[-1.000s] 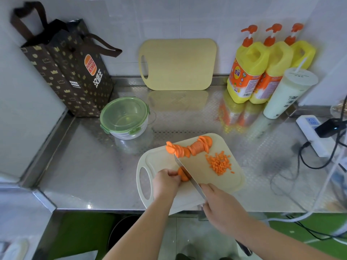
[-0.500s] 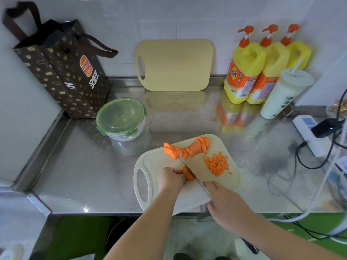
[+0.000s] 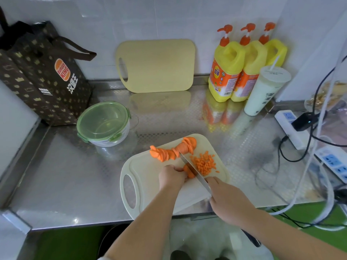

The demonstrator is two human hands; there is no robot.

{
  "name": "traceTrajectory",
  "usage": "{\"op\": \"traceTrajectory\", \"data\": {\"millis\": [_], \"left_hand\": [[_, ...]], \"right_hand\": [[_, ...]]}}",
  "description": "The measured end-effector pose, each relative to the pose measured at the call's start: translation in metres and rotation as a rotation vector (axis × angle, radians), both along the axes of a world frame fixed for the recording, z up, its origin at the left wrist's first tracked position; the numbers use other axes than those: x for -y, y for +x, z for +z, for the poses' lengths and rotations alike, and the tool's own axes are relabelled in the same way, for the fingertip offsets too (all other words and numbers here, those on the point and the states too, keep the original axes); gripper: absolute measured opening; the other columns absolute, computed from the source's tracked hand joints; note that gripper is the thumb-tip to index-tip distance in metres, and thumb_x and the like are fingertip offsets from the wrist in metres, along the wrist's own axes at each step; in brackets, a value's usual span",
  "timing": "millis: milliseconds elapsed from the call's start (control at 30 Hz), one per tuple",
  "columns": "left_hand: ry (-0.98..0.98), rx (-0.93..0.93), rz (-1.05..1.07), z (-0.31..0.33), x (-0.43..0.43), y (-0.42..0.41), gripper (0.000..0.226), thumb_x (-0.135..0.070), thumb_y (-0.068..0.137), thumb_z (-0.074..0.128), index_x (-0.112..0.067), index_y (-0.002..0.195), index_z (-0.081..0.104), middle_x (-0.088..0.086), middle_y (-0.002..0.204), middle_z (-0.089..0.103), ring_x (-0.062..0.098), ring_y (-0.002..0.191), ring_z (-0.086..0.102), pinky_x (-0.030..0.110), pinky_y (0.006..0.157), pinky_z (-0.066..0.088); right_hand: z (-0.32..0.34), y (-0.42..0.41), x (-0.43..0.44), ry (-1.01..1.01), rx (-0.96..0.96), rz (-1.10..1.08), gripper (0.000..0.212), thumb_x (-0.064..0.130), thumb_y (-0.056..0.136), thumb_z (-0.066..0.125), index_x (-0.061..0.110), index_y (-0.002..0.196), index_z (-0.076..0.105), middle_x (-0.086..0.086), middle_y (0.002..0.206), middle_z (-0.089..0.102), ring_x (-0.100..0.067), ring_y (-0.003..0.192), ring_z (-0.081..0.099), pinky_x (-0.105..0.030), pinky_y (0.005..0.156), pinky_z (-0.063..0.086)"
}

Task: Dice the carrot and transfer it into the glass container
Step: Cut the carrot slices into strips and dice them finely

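sliced carrot [image 3: 173, 152] – on board | glass container [image 3: 103, 124] – lidded, left

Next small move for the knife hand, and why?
Probably a short downward cut. The left hand pins a small stack of slices on the cutting board, the knife in the right hand lies against it, and the diced pile beyond the blade is small. A row of slices is not yet diced and the glass container is lidded, so transfer looks premature.
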State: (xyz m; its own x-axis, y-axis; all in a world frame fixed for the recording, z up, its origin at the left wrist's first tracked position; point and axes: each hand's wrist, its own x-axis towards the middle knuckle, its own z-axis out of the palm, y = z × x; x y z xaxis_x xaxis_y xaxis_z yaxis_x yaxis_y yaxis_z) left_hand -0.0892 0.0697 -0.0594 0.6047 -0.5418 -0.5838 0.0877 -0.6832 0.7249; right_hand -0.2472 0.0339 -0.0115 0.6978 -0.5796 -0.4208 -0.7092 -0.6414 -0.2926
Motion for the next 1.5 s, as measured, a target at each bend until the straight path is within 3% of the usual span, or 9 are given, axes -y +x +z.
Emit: {"op": "traceTrajectory", "data": {"millis": [133,300,400,600,800,967,1067,1167,1500], "left_hand": [[-0.004,-0.04,0.043,-0.001,-0.001,0.001,0.006,-0.015,0.079,0.066,-0.01,0.08,0.068,0.005,0.072,0.07,0.015,0.065,0.059,0.024,0.062,0.048],[-0.009,-0.022,0.04,-0.003,0.0,0.0,0.012,-0.02,0.081,0.069,-0.018,0.071,0.063,0.0,0.068,0.069,0.014,0.068,0.06,0.023,0.065,0.048],[0.009,-0.013,0.042,-0.003,0.001,0.0,0.007,-0.021,0.08,0.068,-0.015,0.079,0.069,0.0,0.069,0.069,0.014,0.067,0.059,0.022,0.059,0.044],[0.022,0.017,0.043,-0.004,0.0,-0.002,0.008,-0.023,0.078,0.069,-0.015,0.078,0.067,0.003,0.079,0.071,0.014,0.067,0.058,0.023,0.056,0.043],[0.016,0.011,0.044,-0.009,0.0,-0.002,0.013,-0.023,0.08,0.068,-0.013,0.088,0.069,0.004,0.082,0.072,0.019,0.079,0.065,0.029,0.069,0.053],[0.017,0.01,0.053,-0.01,0.001,-0.001,0.011,-0.023,0.08,0.07,-0.013,0.086,0.07,0.004,0.081,0.072,0.017,0.071,0.061,0.024,0.062,0.049],[0.013,-0.001,0.07,-0.01,0.001,-0.002,0.012,-0.023,0.079,0.072,-0.014,0.086,0.069,0.004,0.082,0.072,0.014,0.067,0.058,0.022,0.054,0.042],[0.013,-0.006,0.073,-0.012,0.001,-0.001,0.013,-0.024,0.079,0.073,-0.016,0.088,0.069,0.003,0.085,0.072,0.015,0.071,0.061,0.022,0.055,0.042],[0.009,0.015,0.054,-0.016,0.0,0.002,0.007,-0.02,0.082,0.068,-0.02,0.079,0.062,0.003,0.083,0.071,0.016,0.073,0.061,0.023,0.057,0.043]], "right_hand": [[-0.002,-0.001,0.005,-0.002,0.027,-0.056,0.026,0.015,0.095,0.036,0.02,0.12,0.039,0.005,0.101,0.049,-0.019,0.086,0.058,-0.03,0.071,0.045],[0.005,-0.005,0.004,-0.075,0.108,-0.075,0.025,0.017,0.097,0.034,0.022,0.121,0.036,0.008,0.103,0.048,-0.022,0.085,0.059,-0.03,0.065,0.039],[0.008,-0.004,-0.001,-0.088,0.076,-0.044,0.026,0.019,0.096,0.037,0.021,0.121,0.035,0.007,0.103,0.05,-0.021,0.09,0.059,-0.028,0.063,0.034],[0.004,-0.003,-0.01,-0.073,0.078,-0.043,0.029,0.025,0.097,0.04,0.023,0.125,0.034,0.007,0.101,0.057,-0.018,0.083,0.061,-0.03,0.066,0.047],[0.005,-0.001,-0.014,-0.076,0.038,-0.035,0.031,0.019,0.096,0.037,0.023,0.127,0.034,0.004,0.102,0.058,-0.019,0.083,0.062,-0.033,0.071,0.05],[0.003,0.001,-0.018,-0.126,-0.037,0.002,0.034,0.013,0.095,0.04,0.019,0.127,0.032,0.004,0.099,0.055,-0.019,0.074,0.058,-0.03,0.063,0.046],[0.005,0.005,-0.02,-0.155,-0.089,0.044,0.04,0.003,0.09,0.043,0.016,0.126,0.031,0.002,0.09,0.046,-0.02,0.064,0.047,-0.026,0.048,0.033],[0.005,0.008,-0.02,-0.153,-0.118,0.06,0.038,0.002,0.089,0.045,0.015,0.123,0.033,0.002,0.088,0.044,-0.021,0.063,0.048,-0.024,0.045,0.026],[-0.001,0.01,-0.008,-0.064,-0.131,0.065,0.027,0.016,0.095,0.043,0.019,0.12,0.033,0.004,0.091,0.055,-0.016,0.073,0.06,-0.029,0.063,0.047]]}}
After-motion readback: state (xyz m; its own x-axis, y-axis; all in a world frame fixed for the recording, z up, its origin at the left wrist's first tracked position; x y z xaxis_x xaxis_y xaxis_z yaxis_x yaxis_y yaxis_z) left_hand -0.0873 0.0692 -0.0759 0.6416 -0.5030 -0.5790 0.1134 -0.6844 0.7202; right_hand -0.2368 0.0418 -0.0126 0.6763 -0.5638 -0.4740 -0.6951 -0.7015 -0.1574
